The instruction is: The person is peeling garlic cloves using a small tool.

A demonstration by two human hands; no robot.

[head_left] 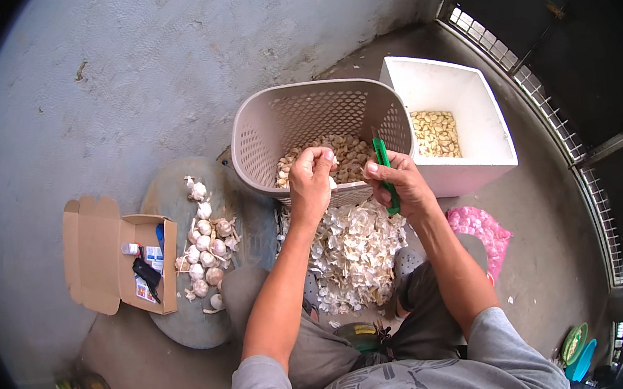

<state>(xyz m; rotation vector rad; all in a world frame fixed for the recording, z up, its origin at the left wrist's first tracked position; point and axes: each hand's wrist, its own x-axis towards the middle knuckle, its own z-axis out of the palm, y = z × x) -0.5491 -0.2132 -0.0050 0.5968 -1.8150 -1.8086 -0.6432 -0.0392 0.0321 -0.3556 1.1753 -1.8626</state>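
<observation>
Green plastic shows in the right grip (402, 177), where the fingers and thumb are closed around a cutter (380, 151), its tip directed up and away from the body; that hold probably leaves the thumb near the edge for fine control. The left grip (310, 179) is pinched on a pale garlic piece (333, 162), with another white bit showing under the palm, too small to make out. Both grips hang above the near rim of the taupe basket (249, 144), so anything let go there would likely fall inside or just in front.

Inside the basket lie many garlic cloves (348, 145), with skins on; its high perforated walls seem suited to keeping them together. In front of the basket, between the feet, papery skins (356, 254) are heaped on the floor, apparently where they drop with least effort.

Just right of the basket stands a white foam box (489, 111) with yellowish cloves (434, 134) in it, perhaps set apart to avoid mixing. Right of the basket and nearer the body sits a pink net bag (487, 240), close to the leg.

Left of the basket, a round blue-grey surface (182, 333) carries whole garlic bulbs (207, 247), presumably within easy reach. Farthest left of the basket is an open cardboard box (94, 255), its small articles kept together.
</observation>
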